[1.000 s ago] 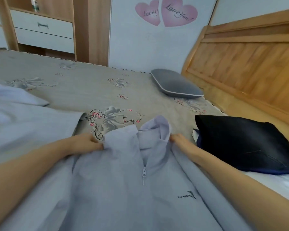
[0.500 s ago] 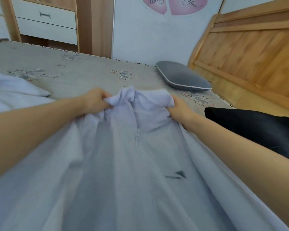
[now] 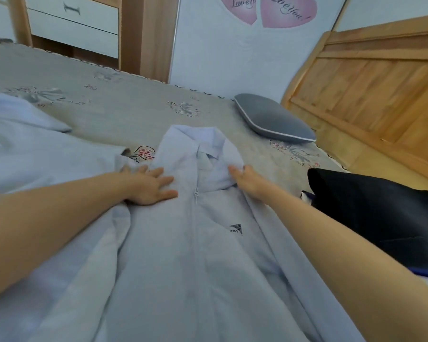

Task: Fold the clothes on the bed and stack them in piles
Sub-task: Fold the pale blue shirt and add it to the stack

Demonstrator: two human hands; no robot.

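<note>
A pale lilac zip jacket (image 3: pixel 195 255) lies face up on the bed, collar pointing away from me, a small dark logo on its chest. My left hand (image 3: pixel 150 185) lies flat with spread fingers on the jacket's left shoulder, just beside the zip. My right hand (image 3: pixel 247 180) rests on the right shoulder by the collar, fingers extended along the cloth. A second pale garment (image 3: pixel 35 154) is spread on the bed to the left. A folded black garment (image 3: pixel 376 211) sits to the right of my right forearm.
The bed has a grey patterned cover (image 3: pixel 124 112). A grey pillow (image 3: pixel 272 119) lies near the wooden headboard (image 3: pixel 371 87) at the right. A wooden cabinet with white drawers (image 3: pixel 74 25) stands beyond the bed's far edge.
Both hands let go of the bunched collar they were lifting. The jacket now lies flat on the bed, and my hands have opened onto its shoulders.
</note>
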